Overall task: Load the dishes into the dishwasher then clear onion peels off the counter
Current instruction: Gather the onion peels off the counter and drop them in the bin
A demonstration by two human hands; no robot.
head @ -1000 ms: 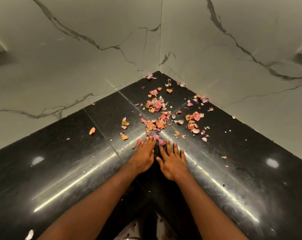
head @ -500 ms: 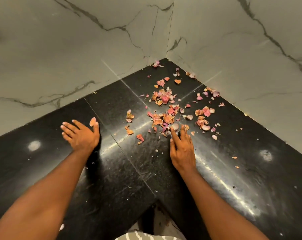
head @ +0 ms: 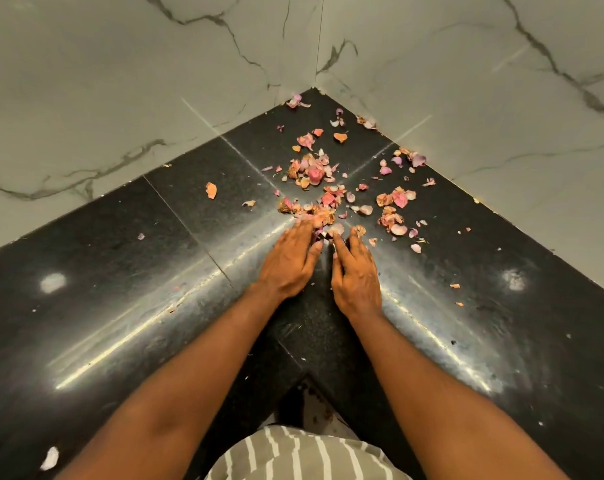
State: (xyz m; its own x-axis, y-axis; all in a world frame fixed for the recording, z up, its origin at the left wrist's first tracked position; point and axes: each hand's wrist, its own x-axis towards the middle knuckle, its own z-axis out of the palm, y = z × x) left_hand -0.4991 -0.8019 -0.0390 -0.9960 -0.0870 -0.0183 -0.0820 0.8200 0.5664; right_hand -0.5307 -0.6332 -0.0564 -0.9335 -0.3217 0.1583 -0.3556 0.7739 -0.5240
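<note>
Scattered pink-and-orange papery onion peels (head: 323, 188): uncleared on glossy black stone table (head: 120, 271). Left hand (head: 288, 259), right hand (head: 356, 275): flat, open, touching near peels, gripping nothing.

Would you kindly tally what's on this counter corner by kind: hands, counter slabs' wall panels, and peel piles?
Hands: 2, the left hand and right hand
Marble wall panels: 2
Scattered onion peels: 1 loose spread, pieces too many to count
Total: 5
</note>
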